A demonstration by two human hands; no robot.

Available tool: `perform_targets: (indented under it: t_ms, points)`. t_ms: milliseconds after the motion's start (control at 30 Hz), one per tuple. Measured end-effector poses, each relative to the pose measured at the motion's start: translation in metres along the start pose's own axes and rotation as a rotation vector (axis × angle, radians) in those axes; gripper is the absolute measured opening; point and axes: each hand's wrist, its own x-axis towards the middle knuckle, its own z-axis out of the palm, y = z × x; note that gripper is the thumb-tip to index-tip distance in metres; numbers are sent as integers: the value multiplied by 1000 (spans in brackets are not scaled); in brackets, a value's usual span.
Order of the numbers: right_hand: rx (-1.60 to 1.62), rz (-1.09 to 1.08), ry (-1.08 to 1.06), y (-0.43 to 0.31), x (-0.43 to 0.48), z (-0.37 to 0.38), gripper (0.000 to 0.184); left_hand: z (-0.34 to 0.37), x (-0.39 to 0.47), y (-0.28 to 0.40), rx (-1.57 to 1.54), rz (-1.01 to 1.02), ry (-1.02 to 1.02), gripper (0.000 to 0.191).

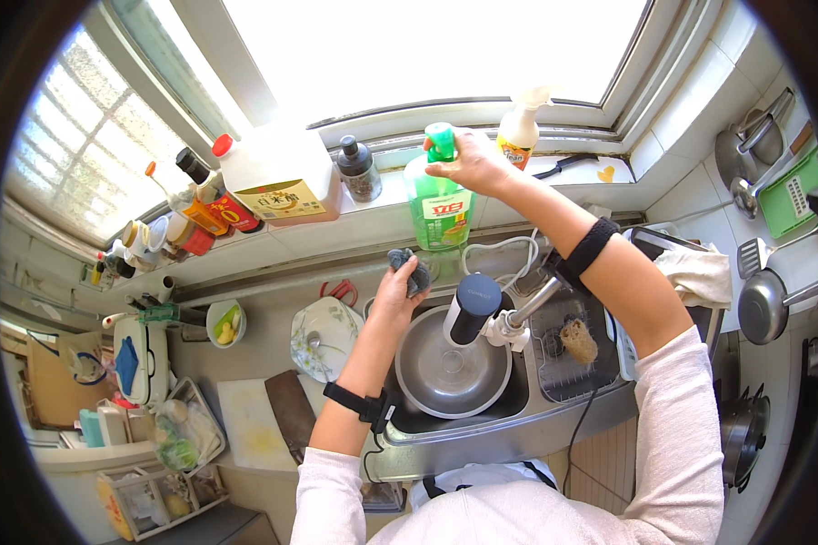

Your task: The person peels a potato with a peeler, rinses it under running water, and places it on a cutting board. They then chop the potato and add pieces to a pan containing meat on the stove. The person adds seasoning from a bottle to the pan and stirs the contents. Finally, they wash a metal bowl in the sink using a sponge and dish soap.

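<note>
My right hand (477,160) is at the green pump head (440,139) of a large dish soap bottle (443,214), with fingers around it. The bottle stands upright at the edge of the windowsill. Below and left of it, my left hand (397,293) grips a dark grey scrubbing cloth or pad (411,271), partly hidden by the fingers. A wide stainless steel basin (416,371) sits in the sink beneath both hands, under a faucet with a blue-topped filter (478,294).
A floral plate (327,320) with a spoon, red-handled scissors (339,291) and a cleaver (290,415) on a cutting board (245,402) lie left. A wire rack (552,381) with a loofah (579,342) is right. A vinegar jug (276,163) and spray bottle (518,129) line the sill.
</note>
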Motion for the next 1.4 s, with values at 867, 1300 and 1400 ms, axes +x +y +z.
perform_targets:
  t_ms: [867,1300,1400]
  points:
    - [75,351,-71,43,-18,-4,32,-2,16,11,73,-7,-72,23]
    - [-78,126,76,37,-3,-48,28,88,-23,69,1,-60,-288,35]
    - [-157,164,-104,18,5,-33,38,112,-20,71,-34,-23,-311,36]
